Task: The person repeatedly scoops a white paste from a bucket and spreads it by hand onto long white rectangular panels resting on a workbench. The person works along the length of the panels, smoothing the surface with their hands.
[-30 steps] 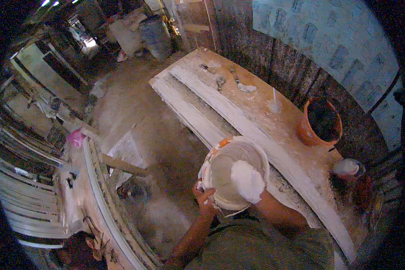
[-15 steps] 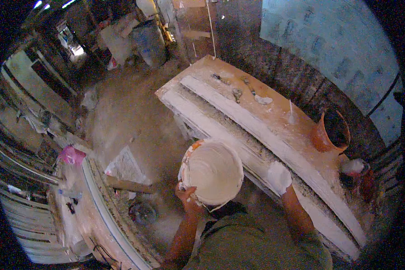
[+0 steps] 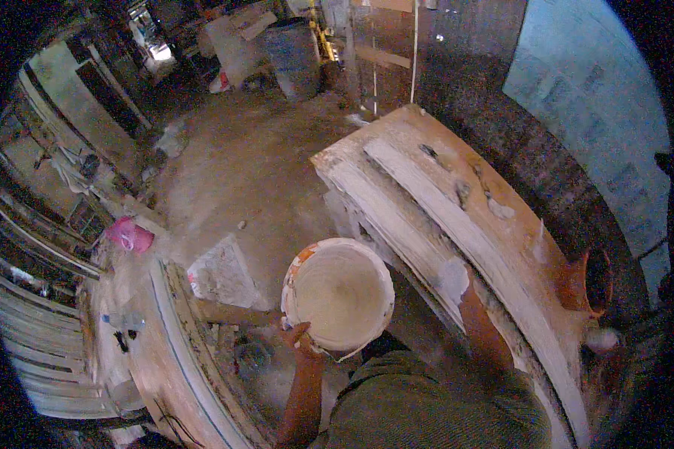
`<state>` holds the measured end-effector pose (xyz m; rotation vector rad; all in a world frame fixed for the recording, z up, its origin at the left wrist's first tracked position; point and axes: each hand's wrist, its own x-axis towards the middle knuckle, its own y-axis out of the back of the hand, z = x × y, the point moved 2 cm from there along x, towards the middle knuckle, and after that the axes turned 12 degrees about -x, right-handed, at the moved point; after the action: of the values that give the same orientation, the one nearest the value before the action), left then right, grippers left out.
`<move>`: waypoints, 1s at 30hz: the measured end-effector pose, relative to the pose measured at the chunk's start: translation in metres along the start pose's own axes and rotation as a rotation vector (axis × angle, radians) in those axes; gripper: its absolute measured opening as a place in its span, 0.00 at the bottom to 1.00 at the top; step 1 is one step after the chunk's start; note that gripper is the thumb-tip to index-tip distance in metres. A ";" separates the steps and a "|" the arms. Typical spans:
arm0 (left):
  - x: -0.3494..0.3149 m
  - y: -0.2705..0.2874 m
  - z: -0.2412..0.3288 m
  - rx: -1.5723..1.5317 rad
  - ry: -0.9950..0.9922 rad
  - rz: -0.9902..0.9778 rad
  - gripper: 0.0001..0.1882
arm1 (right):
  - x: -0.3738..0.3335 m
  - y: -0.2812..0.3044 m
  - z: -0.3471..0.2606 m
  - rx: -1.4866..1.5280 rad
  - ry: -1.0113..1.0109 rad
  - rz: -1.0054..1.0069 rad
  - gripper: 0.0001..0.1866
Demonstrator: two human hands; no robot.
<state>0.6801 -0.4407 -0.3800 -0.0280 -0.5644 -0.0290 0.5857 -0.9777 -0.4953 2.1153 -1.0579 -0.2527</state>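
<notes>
My left hand (image 3: 301, 338) grips the near left side of a round bucket (image 3: 307, 257), white with orange patches and smeared along its rim. Creamy, pale plaster-like paste (image 3: 341, 299) fills much of it. Thickly coated in white paste, my right hand (image 3: 453, 280) rests at the nearer of two long, pale strips (image 3: 386, 206); the coating hides its fingers. Beside that strip, past a rough dark groove, runs a raised second strip (image 3: 445, 228). Both lie along an orange-brown table (image 3: 464, 153).
Small tools and a white lump (image 3: 502, 210) lie on the table's far side. An orange bucket (image 3: 573, 280) stands at its right edge. To the left are a bench with a curved strip (image 3: 176, 352), a pink bag (image 3: 129, 235) and a whitish sack (image 3: 228, 277) on the floor.
The view has turned, so the table and surroundings sit farther right. The bucket in my left hand is slightly left and lower. My right hand stays along the near strip.
</notes>
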 end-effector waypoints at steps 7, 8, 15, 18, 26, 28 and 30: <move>0.081 0.078 -0.064 0.283 -0.377 0.103 0.14 | 0.093 -0.131 -0.163 -0.047 -0.184 0.125 0.14; 0.090 0.090 -0.063 0.308 -0.352 0.116 0.14 | 0.098 -0.150 -0.187 -0.045 -0.190 0.118 0.15; 0.151 0.087 -0.090 0.278 -0.174 0.187 0.13 | 0.203 -0.254 -0.326 -0.045 -0.120 0.012 0.19; 0.163 0.077 -0.119 0.309 -0.151 0.190 0.13 | 0.242 -0.277 -0.366 -0.028 -0.104 -0.020 0.21; 0.164 0.090 -0.149 -0.181 0.018 0.200 0.12 | 0.186 -0.240 -0.327 0.085 -0.284 -0.017 0.19; 0.164 0.091 -0.141 -0.070 -0.136 0.160 0.13 | 0.171 -0.232 -0.323 0.049 -0.232 0.117 0.18; 0.163 0.088 -0.131 -0.021 -0.195 0.080 0.15 | 0.172 -0.236 -0.337 -0.073 -0.011 0.009 0.17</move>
<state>0.8905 -0.3601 -0.4052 -0.0748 -0.7577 0.0464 0.9978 -0.8371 -0.3978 2.0458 -1.0486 -0.2946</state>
